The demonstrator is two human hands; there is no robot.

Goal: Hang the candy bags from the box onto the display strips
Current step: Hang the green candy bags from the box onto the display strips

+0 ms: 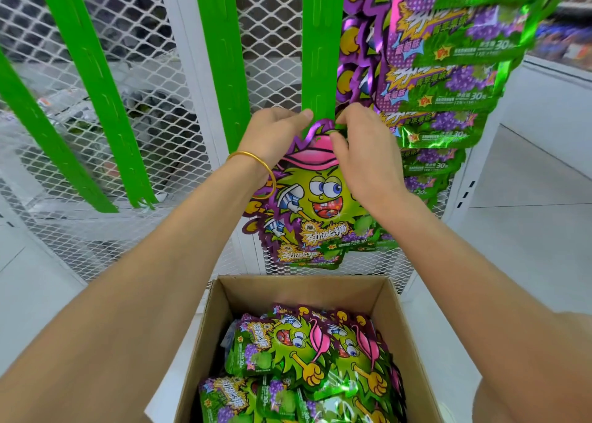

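Note:
A candy bag [315, 188] with a green cartoon face and pink cap hangs at the lower end of a green display strip [322, 47]. My left hand [272, 137] pinches the bag's top left edge against the strip. My right hand [365, 153] pinches the bag's top at the right, thumb on the pink cap. Another bag [304, 252] hangs just below it. An open cardboard box [389, 320] in front of me holds several more candy bags [307, 352]. A gold bangle sits on my left wrist.
Three more bare green strips [96, 79] hang on the white wire mesh panel [153, 54] to the left. A full column of hung candy bags [448, 79] fills the strip to the right. White floor lies around the box.

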